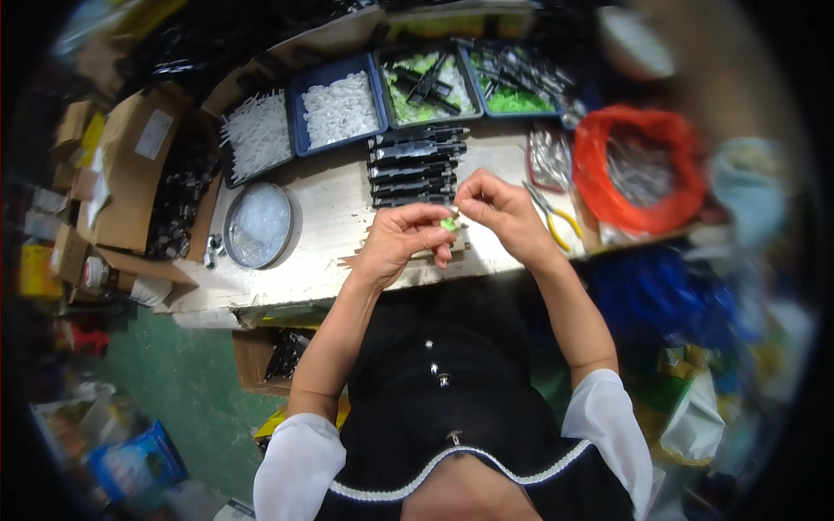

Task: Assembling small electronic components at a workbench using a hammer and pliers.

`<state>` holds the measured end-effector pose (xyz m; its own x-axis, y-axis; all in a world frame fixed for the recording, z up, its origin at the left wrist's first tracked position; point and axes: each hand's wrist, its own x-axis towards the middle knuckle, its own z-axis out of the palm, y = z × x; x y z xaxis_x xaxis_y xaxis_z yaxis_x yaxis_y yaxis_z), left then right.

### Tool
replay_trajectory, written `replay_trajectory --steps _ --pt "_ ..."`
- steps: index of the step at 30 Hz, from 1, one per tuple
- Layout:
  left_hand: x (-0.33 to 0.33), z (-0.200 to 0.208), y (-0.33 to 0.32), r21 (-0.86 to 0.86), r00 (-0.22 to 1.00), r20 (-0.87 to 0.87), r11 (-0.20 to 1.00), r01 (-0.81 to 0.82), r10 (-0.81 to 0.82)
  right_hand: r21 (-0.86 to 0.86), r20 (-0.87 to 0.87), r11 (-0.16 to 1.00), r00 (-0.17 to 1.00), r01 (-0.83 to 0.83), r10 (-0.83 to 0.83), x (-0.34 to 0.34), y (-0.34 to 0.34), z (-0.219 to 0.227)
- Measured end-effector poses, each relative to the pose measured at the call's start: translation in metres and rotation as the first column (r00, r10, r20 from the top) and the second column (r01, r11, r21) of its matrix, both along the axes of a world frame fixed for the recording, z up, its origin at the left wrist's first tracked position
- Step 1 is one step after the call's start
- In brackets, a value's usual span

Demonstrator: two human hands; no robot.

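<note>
Between the thumb and fingers of my left hand (408, 241) is a small light-green plastic piece (449, 224). Close beside it, my right hand (502, 211) is pinched; whatever its fingertips hold is too small to make out. Both hands are over the front part of the white worktable (326, 239). Just beyond them lies a stacked row of long black plastic parts (415, 169). Pliers with yellow handles (556, 217) rest to the right of my right hand.
Along the back stand trays of white sticks (258, 135), white pieces (340, 108), green pieces with black parts (426, 82), and more green pieces (517, 95). A round metal dish (258, 226) and cardboard box (139, 165) are left; a red bag of metal parts (638, 165) is right.
</note>
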<state>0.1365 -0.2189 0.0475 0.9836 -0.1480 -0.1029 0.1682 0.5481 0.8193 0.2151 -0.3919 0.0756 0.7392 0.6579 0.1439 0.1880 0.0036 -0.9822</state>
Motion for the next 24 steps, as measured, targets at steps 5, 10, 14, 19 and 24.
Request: replay_trajectory --steps 5,10,14,19,24 --pt "-0.006 0.001 0.002 0.092 0.998 0.052 0.994 -0.052 0.047 -0.060 0.092 0.998 0.996 0.027 -0.021 -0.009 0.005 0.009" --pt "-0.009 0.007 0.002 0.190 0.993 0.087 0.977 -0.096 0.081 -0.068 0.148 0.996 0.988 0.060 -0.049 -0.014 0.010 0.011" --pt "-0.011 0.009 0.004 0.232 0.987 0.131 0.965 -0.124 0.095 -0.016 0.186 0.996 0.979 0.088 -0.084 -0.017 0.013 0.010" --pt "-0.015 0.009 0.002 0.276 0.975 0.187 0.946 -0.172 0.123 -0.028 0.176 0.997 0.982 0.076 -0.070 -0.020 0.016 0.011" --pt "-0.015 -0.002 -0.003 0.491 0.903 0.399 0.794 -0.359 0.162 0.006 0.274 0.992 0.954 0.124 -0.120 -0.028 0.023 -0.004"
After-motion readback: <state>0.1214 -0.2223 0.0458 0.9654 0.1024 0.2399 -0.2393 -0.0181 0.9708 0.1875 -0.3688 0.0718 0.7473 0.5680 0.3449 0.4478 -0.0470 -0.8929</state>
